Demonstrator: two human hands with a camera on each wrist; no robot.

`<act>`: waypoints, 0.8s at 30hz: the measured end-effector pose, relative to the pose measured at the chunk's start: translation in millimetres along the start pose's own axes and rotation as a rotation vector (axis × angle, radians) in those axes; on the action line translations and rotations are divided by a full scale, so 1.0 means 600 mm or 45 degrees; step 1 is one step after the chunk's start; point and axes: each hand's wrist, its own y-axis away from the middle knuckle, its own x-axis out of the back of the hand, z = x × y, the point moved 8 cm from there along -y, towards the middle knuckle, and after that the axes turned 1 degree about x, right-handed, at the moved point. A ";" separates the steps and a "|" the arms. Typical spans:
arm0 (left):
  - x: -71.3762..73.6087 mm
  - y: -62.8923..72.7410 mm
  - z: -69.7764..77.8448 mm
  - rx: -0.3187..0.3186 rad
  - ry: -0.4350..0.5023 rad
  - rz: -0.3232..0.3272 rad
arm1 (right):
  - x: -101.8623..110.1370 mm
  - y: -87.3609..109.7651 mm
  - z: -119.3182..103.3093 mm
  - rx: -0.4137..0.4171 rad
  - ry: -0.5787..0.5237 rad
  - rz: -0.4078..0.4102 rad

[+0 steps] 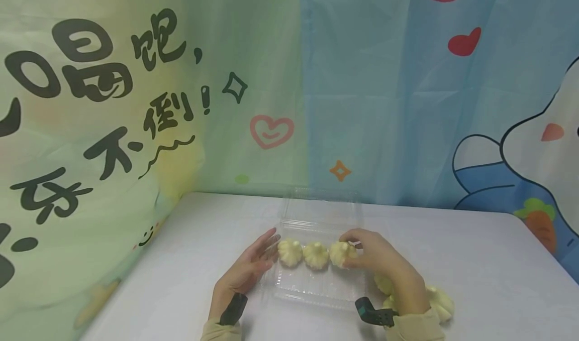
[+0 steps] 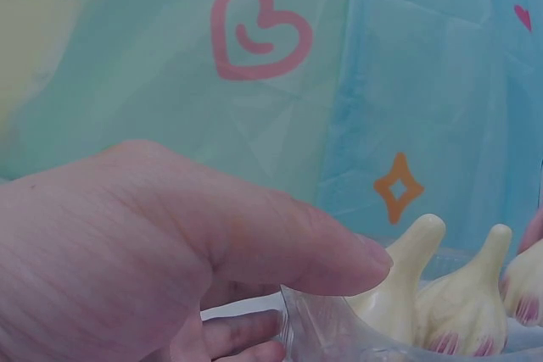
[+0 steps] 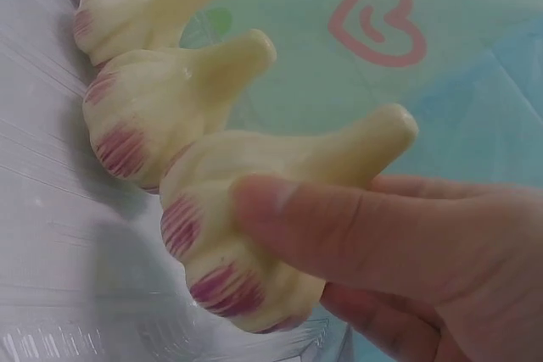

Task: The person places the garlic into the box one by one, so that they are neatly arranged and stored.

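The right hand [image 1: 373, 250] pinches a garlic bulb [image 1: 340, 254] between thumb and fingers at the container's 2 o'clock side, just beside the middle bulb [image 1: 315, 255], with the left bulb [image 1: 290, 252] at 10 o'clock. The left hand [image 1: 246, 263] is at 9 o'clock by the wall of the clear container [image 1: 307, 286], its grip slack, fingers fairly straight; I cannot tell whether its thumb touches the left bulb. The lid [image 1: 323, 210] is folded back at 12 o'clock; loose bulbs [image 1: 442, 303] lie on the table [image 1: 167, 280] at 4 o'clock. The rounded held bulb might roll if released off balance, or knock its neighbour if pushed toward 9 o'clock. The container looks thin and could skid if nudged, and the right forearm might disturb the loose bulbs.
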 end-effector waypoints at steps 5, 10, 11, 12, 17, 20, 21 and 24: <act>0.001 -0.001 -0.002 0.001 0.012 -0.005 | 0.000 0.003 -0.008 0.041 0.022 0.005; 0.002 -0.001 -0.003 0.001 0.015 -0.009 | 0.001 0.006 -0.009 0.028 0.051 0.014; 0.002 0.000 -0.003 0.000 0.016 -0.009 | 0.000 0.006 -0.009 0.021 0.059 0.014; 0.002 0.000 -0.003 -0.001 0.017 -0.008 | 0.000 0.006 -0.008 0.014 0.068 0.014; 0.002 0.000 -0.001 -0.013 0.014 -0.005 | -0.003 0.004 -0.005 -0.014 0.094 0.011; 0.002 0.000 -0.001 -0.009 0.012 -0.005 | -0.003 0.004 -0.003 -0.033 0.096 0.008; 0.002 0.000 -0.001 -0.004 0.012 -0.003 | -0.003 0.004 -0.003 -0.038 0.097 0.007; 0.003 -0.001 -0.002 0.014 0.006 0.007 | -0.003 0.004 -0.003 -0.045 0.099 0.005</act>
